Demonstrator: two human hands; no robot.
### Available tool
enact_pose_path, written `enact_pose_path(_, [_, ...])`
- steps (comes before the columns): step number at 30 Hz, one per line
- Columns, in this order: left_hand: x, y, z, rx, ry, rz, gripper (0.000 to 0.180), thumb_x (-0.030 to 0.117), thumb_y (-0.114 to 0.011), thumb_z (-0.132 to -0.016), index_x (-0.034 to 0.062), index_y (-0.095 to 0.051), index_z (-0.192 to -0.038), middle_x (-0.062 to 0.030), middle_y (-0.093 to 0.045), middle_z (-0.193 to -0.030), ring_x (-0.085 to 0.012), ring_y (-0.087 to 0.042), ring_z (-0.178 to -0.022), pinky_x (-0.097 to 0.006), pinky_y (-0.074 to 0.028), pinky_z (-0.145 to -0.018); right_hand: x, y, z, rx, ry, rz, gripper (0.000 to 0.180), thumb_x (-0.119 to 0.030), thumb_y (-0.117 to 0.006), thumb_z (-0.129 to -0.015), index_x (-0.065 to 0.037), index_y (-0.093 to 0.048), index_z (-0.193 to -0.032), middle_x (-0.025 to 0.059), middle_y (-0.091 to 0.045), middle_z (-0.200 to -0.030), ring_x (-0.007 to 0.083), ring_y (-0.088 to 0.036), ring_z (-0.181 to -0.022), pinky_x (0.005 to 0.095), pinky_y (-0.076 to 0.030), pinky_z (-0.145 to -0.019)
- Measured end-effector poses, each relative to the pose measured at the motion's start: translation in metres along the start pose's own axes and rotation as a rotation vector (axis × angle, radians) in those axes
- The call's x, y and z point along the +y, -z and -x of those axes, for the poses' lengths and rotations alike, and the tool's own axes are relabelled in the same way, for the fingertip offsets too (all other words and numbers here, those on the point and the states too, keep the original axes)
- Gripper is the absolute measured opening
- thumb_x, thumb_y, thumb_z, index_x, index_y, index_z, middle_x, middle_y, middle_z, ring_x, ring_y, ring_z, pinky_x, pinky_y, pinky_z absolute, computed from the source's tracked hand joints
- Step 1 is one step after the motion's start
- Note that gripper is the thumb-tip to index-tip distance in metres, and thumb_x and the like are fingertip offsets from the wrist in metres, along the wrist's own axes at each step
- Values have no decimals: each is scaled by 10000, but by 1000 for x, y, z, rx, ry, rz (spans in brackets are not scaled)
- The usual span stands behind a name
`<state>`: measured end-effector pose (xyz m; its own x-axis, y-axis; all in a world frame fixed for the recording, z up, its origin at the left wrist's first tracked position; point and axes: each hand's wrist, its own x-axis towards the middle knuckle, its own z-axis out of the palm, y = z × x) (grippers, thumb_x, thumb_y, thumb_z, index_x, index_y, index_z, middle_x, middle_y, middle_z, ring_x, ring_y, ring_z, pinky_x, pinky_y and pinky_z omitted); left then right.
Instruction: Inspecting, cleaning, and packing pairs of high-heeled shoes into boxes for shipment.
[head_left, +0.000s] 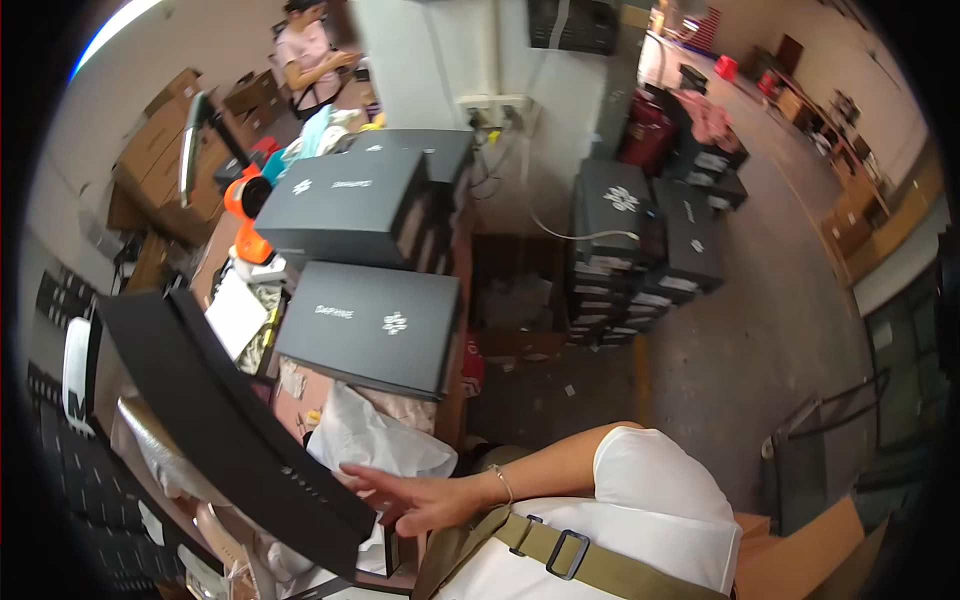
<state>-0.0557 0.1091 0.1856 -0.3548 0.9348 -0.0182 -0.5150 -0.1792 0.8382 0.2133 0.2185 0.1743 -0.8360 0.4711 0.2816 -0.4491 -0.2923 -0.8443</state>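
My right hand (425, 500) comes in from the right, a thin bracelet on its wrist. Its fingers are spread, the tips beside the near end of a long black box lid (230, 430); whether they touch it I cannot tell. The lid stands tilted on its side over an opened box. Behind it show a shiny wrapped bundle (155, 440) and a beige item, perhaps a shoe (220, 540), partly hidden. White tissue paper (375, 440) lies crumpled just beyond my fingers. My left hand is out of sight.
A closed dark grey box (370, 325) lies on the table, with more boxes (340, 205) stacked behind. Further stacks (610, 220) stand on the floor at right. An orange tape dispenser (250, 240) sits at the table's far left. Another person (312, 60) stands at the back.
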Motion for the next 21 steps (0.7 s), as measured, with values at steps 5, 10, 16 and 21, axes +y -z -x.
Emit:
enact_pose_path(5, [-72,-80,9,-363,271,-17,570,270,-588,-785,47,-461,-1294,-138,-478,-1315,-322,-434,-1237,-496,-309,-1054,-42,0,132,476,178,107,919,-394,-641,-874,-35,-59,-1488,121,-344,-1416,187,-402,-1234,304,-354,-1019])
enact_pose_path(10, [-151,-138,55,-458,526,76,700,189,-562,-730,43,-354,-1382,-153,-453,-1338,-332,-399,-1282,-495,-299,-1071,-72,-13,265,834,94,-154,688,-293,-578,-933,-39,-221,-1463,58,-434,-1360,123,-423,-1202,274,-360,-1007])
enact_pose_path(16, [-182,-259,113,-511,655,-103,777,176,-633,-646,-23,-356,-1344,-163,-493,-1272,-309,-496,-1174,-444,-378,-1012,-82,-8,361,926,279,-346,610,-273,-560,-945,-55,-268,-1435,25,-448,-1326,88,-456,-1155,258,-411,-961])
enact_pose_path(21, [-242,-342,128,-661,663,-168,832,185,-678,-652,-25,-332,-1378,-150,-456,-1332,-277,-420,-1268,-402,-267,-1087,-83,44,459,1140,332,246,588,-115,-576,-898,-72,-314,-1423,165,-304,-1459,258,-338,-1324,324,-290,-1073])
